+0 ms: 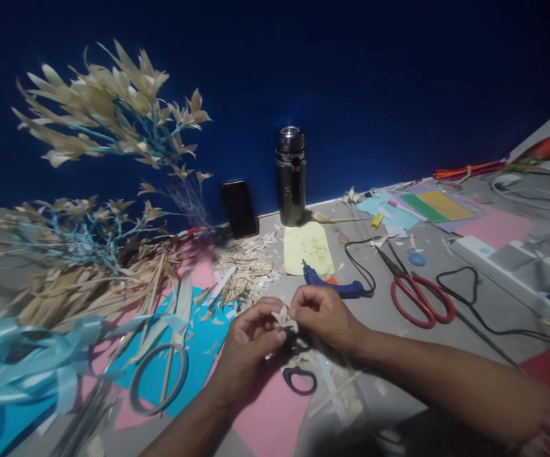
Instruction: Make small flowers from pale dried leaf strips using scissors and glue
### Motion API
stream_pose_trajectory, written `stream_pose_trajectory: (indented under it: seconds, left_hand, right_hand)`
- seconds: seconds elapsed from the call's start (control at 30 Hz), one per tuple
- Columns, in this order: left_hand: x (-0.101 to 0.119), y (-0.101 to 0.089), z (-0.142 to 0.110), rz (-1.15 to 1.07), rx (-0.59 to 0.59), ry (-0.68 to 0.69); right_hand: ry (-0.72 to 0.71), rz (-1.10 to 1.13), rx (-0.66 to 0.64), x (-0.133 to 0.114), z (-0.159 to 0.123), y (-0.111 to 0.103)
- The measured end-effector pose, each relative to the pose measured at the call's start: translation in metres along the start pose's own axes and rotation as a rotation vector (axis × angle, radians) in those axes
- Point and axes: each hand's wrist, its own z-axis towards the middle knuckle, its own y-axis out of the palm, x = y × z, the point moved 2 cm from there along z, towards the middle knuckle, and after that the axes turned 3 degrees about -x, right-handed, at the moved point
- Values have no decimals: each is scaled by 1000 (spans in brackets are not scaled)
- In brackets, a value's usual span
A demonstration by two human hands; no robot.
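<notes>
A small pale flower (284,318) made of dried husk or leaf petals is held between my two hands at the front middle. My left hand (254,336) pinches it from the left, thumb and fingers around its base. From the right, my right hand (321,312) has thumb and forefinger closed at the petals' edge. Below the hands lie black-handled scissors (299,381), their upper part partly hidden. Just beyond my right hand rests a blue glue gun (346,289), its nozzle over a stained yellow paper (307,244).
Red-handled scissors (420,298) and a white power strip (507,273) lie right, with black cords between. A dark flask (291,178) and phone (239,209) stand by the blue wall. Husk flowers on blue stems (113,120), tape roll (136,387) and light-blue ribbon (32,355) fill the left.
</notes>
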Motion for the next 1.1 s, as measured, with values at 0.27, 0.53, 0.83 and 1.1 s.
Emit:
stream_pose_trajectory:
  seconds: [0.27,0.53,0.83,1.1]
  left_hand:
    - [3,-1,3,98,-61,106]
    - [3,-4,3,149,-100,115]
    - [4,1,2,127,-119,65]
    - [11,0,1,3,-172,-56]
  right_hand:
    - [14,-61,6,-1,0,-2]
    - [115,114,-20,2,6,0]
    - [152,125,-14,3,5,0]
    - [-51,-196,5,-4,-3,-1]
